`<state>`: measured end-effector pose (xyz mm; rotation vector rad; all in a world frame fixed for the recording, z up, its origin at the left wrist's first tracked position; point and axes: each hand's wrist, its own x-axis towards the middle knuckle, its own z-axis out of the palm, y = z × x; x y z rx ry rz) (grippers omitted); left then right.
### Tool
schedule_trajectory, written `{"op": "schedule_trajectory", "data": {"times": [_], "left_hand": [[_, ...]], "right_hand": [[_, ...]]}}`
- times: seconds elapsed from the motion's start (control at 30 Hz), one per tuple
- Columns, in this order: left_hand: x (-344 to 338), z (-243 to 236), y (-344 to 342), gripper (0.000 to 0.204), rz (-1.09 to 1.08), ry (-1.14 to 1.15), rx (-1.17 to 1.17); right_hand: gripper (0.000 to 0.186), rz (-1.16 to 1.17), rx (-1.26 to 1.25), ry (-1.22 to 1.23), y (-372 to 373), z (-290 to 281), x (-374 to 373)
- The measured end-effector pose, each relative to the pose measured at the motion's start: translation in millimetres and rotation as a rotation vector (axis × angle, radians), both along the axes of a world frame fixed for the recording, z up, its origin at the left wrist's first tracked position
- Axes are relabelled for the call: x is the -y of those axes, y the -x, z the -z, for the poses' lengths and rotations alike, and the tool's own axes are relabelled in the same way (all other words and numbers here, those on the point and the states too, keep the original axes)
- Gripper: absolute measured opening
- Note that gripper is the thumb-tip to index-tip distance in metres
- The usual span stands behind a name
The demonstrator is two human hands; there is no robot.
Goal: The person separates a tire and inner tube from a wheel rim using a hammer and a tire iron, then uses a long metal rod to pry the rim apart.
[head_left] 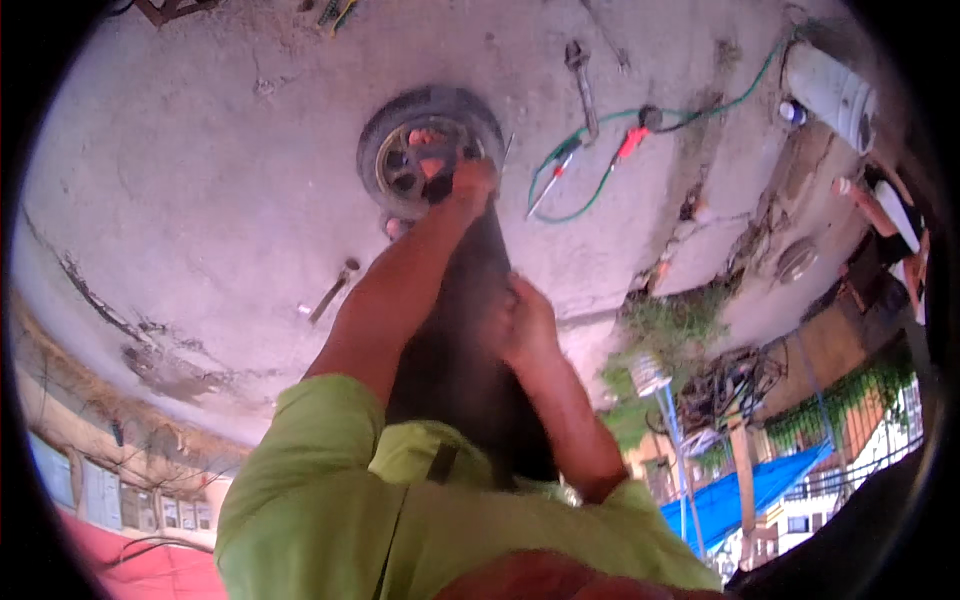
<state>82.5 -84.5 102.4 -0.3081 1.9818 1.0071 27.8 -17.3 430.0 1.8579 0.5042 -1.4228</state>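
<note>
A small wheel [420, 150] with a black tyre and a spoked metal rim lies flat on the concrete floor [200, 180]. My left hand [472, 183] reaches out to the wheel's right edge, fingers closed around the far end of a long, dark, blurred rubber piece [470, 350]. That piece runs from the wheel back toward my body between my forearms. My right hand [525, 322] grips it about halfway along its right side. My green sleeves [320, 480] fill the lower part of the view.
A long wrench [581, 85] lies beyond the wheel, beside a green hose [600, 180] with a red fitting [630, 142]. Another metal tool [335, 290] lies at left. A white bucket [835, 92], weeds [670, 330] and a blue tarp [740, 490] sit at right.
</note>
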Motion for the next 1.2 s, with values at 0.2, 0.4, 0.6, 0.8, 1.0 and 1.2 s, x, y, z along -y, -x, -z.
{"op": "schedule_trajectory", "data": {"times": [0.2, 0.4, 0.6, 0.8, 1.0, 1.2], "left_hand": [[-40, -51, 25, 0.018, -0.092, 0.065, 0.064], [-72, -143, 35, 0.016, -0.811, -0.12, 0.7], [-84, -80, -22, 0.013, -0.092, -0.092, 0.032], [-78, -12, -9, 0.012, -0.363, -0.103, 0.43], [-81, -53, -18, 0.017, -0.811, -0.332, 0.459], [-108, -110, -73, 0.026, -0.98, -0.179, 0.75]], "right_hand": [[0.032, -0.055, -0.014, -0.086, -16, -46, -22], [0.033, 0.09, -0.06, -0.027, -50, -92, -47], [0.031, 0.192, -0.044, 0.017, -53, -61, -65], [0.029, 0.164, 0.021, -0.072, -43, -3, -54], [0.032, 0.088, 0.005, -0.133, -51, -36, -28], [0.033, -0.052, 0.036, -0.119, -94, -93, -65]]}}
